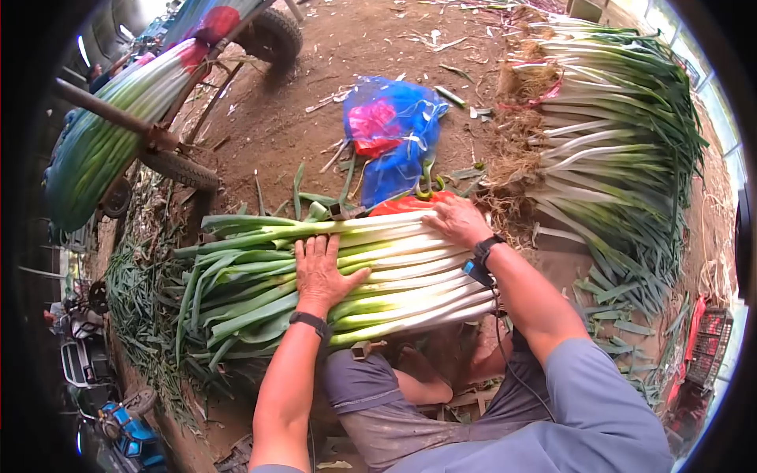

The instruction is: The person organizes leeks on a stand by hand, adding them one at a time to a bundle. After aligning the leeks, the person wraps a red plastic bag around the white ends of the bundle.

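Observation:
A layer of long green onions [394, 288] lies across my lap area, white ends to the right and green leaves to the left. My left hand [319, 276] rests on its green part, fingers spread and palm down. On the white stalks near the far edge lies my right hand [459, 222], palm down with fingers stretched out and partly hidden. Just beyond it, a red plastic piece [406, 205] shows from under the stalks. Green-handled scissors [430, 185] lie beside it. Small metal frame ends [361, 351] stick out along the near and far sides of the onions.
A big pile of rooted green onions [607, 134] covers the ground at right. Blue mesh bags [394, 130] with pink lie ahead. At upper left stands a wheeled cart [162, 138] loaded with bagged onions. Cut leaves [150, 307] litter the left; a crate [710, 339] sits at far right.

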Available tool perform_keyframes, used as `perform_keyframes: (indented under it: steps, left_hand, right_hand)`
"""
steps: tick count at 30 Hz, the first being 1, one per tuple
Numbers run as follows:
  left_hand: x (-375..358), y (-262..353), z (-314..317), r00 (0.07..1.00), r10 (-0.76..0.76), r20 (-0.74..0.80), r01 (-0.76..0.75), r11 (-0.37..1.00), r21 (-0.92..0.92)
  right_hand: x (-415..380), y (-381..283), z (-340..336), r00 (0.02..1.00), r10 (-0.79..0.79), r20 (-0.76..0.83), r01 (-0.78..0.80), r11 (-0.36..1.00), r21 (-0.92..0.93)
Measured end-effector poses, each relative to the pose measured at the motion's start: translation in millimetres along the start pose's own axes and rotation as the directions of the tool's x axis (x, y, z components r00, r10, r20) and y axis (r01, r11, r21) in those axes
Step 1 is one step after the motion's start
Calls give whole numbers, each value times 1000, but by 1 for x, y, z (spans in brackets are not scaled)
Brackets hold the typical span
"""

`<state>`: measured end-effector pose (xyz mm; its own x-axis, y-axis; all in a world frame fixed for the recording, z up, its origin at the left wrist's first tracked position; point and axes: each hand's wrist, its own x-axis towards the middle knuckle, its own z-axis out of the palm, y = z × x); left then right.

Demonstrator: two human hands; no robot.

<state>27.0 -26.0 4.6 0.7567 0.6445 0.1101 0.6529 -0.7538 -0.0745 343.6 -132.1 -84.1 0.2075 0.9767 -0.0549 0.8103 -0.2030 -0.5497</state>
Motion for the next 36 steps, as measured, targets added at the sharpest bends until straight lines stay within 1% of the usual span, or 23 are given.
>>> perform_keyframes:
  steps: [2,4,5,8,10,11,12,14,15,17,18,20,21,23,24,26,28,30,31,32,34,35,36]
  left_hand:
    - [1,2,-1,1000,-13,0,13,1000,-13]
    - [1,-1,-4,1000,-6,28,7,999,-47]
    - [0,-2,-2,1000,0,4,0,998,-55]
    - [0,-2,1,1000,-19,21,20,999,-47]
    - [-1,-2,0,1000,-18,23,19,999,-48]
    - [0,-2,-1,999,-21,43,24,998,-54]
    - [1,-2,-2,998,-28,61,31,998,-60]
    - [-3,-3,-3,999,-28,44,30,998,-49]
    - [-4,-4,-4,1000,-13,17,15,995,-95]
    - [-2,-5,-6,997,-4,-78,-11,981,-192]
    - [-2,-7,-1,977,23,-213,-63,981,-186]
    - [-7,-12,10,956,6,-294,-67,978,-199]
    - [-6,-14,4,956,7,-294,-67,978,-197]
    - [-1,-18,-10,964,-8,-267,4,1000,-14]
    - [4,-24,-11,963,-10,-270,6,1000,-15]
    - [17,-38,-15,970,-28,-241,58,991,118]
    - [26,-50,-6,980,-7,-198,27,995,96]
    - [24,-53,1,996,-83,25,84,996,-29]
    - [27,-44,-23,961,-132,242,139,990,-16]
    - [33,-44,-29,958,-139,252,149,989,-20]
    - [28,-41,-18,932,-170,319,179,984,1]
    - [36,-43,-7,923,-195,331,202,979,11]
    - [37,-43,-4,921,-219,321,226,974,17]
  right_hand:
    - [2,1,-2,999,13,44,-14,1000,7]
    - [1,7,-3,974,-217,70,224,968,-111]
    - [3,-1,-1,998,25,54,-24,999,-23]
    - [-4,-24,9,956,-76,-285,80,997,4]
    - [6,-39,29,955,-131,-265,192,957,216]
    - [8,-53,43,955,-93,-282,124,988,97]
    - [10,-58,43,953,-99,-285,132,986,99]
    - [8,-68,44,958,38,-284,5,989,149]
    - [6,-72,39,957,79,-279,-26,982,186]
    - [4,-72,36,961,74,-268,-21,980,196]
    - [4,-71,35,966,71,-250,-19,979,204]
    - [3,-70,36,967,75,-245,-26,980,196]
    - [2,-70,35,967,77,-243,-29,981,194]
    - [2,-73,33,968,77,-240,-31,981,190]
    - [3,-74,33,969,83,-231,-39,981,189]
    - [4,-75,31,971,80,-224,-38,982,183]
    - [6,-74,30,979,120,-167,-93,982,165]
    - [6,-67,33,983,123,-134,-107,987,117]
    - [11,-64,36,987,123,-102,-116,991,71]
    - [22,-65,28,989,121,-88,-115,991,69]
    - [24,-70,15,963,199,185,-238,945,223]
    - [28,-65,33,986,158,52,-163,981,107]
    - [37,-67,26,957,224,183,-248,961,120]
